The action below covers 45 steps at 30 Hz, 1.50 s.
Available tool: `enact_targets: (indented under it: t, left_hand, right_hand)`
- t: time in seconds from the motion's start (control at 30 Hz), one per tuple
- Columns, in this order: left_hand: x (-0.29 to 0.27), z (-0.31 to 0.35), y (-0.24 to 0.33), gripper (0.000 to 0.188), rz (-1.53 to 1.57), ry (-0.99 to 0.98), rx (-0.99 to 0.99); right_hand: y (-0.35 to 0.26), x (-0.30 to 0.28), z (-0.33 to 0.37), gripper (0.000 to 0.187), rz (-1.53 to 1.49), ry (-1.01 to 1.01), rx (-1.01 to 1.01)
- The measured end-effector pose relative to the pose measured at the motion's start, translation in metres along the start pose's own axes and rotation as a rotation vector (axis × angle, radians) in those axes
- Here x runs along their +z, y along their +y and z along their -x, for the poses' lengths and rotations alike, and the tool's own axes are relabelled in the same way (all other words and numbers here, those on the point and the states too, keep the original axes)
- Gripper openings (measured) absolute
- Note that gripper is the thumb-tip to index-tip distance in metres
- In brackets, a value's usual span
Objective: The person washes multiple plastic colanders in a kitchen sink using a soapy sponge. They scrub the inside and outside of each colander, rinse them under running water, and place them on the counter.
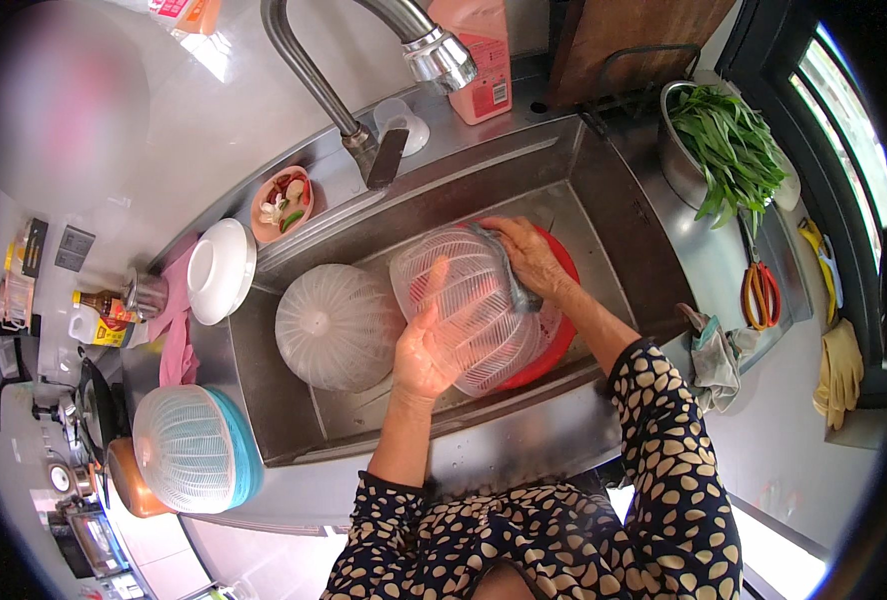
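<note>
Inside the sink [619, 190], white mesh basket [484, 300] is tilted before a red bowl [556, 350]. Right hand [536, 258] clutches grey cloth [524, 292] against it; left hand [422, 360] braces it, grip unclear through mesh. Likely wiping; next pass probably needs basket rotated. Bowl mostly hidden.

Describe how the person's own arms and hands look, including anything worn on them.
Both sleeves are dark with cream, pebble-shaped spots and stop partway down the forearms. The left hand and right hand are ungloved, and no watch shows at either wrist.
</note>
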<state>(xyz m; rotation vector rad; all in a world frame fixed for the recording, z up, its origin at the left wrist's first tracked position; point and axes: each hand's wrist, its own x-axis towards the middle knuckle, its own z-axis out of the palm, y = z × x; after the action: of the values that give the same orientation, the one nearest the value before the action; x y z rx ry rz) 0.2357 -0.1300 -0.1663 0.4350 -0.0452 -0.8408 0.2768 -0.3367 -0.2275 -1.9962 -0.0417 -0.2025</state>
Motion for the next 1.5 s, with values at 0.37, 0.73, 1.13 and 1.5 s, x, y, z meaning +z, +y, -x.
enact_targets:
  t: [0.37, 0.73, 1.13, 1.5]
  left_hand:
    - [-0.024, 0.014, 0.033, 0.066, 0.188, -0.083, 0.105]
    - [-0.071, 0.027, 0.040, 0.065, 0.309, 0.137, 0.231]
    - [-0.007, 0.007, 0.006, 0.053, 0.052, -0.098, 0.137]
    - [-0.007, 0.004, -0.019, 0.053, -0.094, 0.229, 0.170]
  right_hand:
    - [0.080, 0.015, 0.046, 0.053, 1.136, -0.543, -0.366]
    - [0.032, -0.039, 0.043, 0.052, 0.582, -1.185, 0.229]
    - [-0.132, -0.110, 0.055, 0.047, 0.201, -0.372, -0.173]
    - [-0.130, 0.039, 0.054, 0.037, 0.719, 0.235, -0.597]
